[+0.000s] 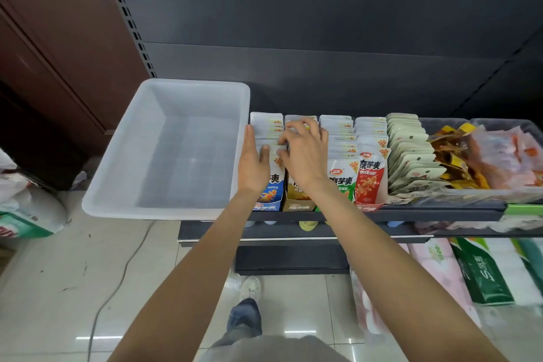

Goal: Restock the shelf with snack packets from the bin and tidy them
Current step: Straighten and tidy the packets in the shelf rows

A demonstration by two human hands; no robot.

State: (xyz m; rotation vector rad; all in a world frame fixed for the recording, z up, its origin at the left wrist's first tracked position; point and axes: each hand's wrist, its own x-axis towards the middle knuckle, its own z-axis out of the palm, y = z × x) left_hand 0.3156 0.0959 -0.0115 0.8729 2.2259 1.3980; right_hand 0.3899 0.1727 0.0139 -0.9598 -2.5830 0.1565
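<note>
Bin (164, 150) sits at the shelf's (411, 214) left end. Left hand (253, 163), fingers straight and together, presses the blue packets (271, 185). Right hand (305, 153), fingers spread, rests on the packet rows.

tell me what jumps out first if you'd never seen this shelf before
Both bare hands meet over the two leftmost rows of upright snack packets: the left hand flat against the blue-fronted row, the right hand spread over the brown-fronted row. Immediately left of them on the dark shelf sits a large translucent white plastic bin with nothing inside.
</note>
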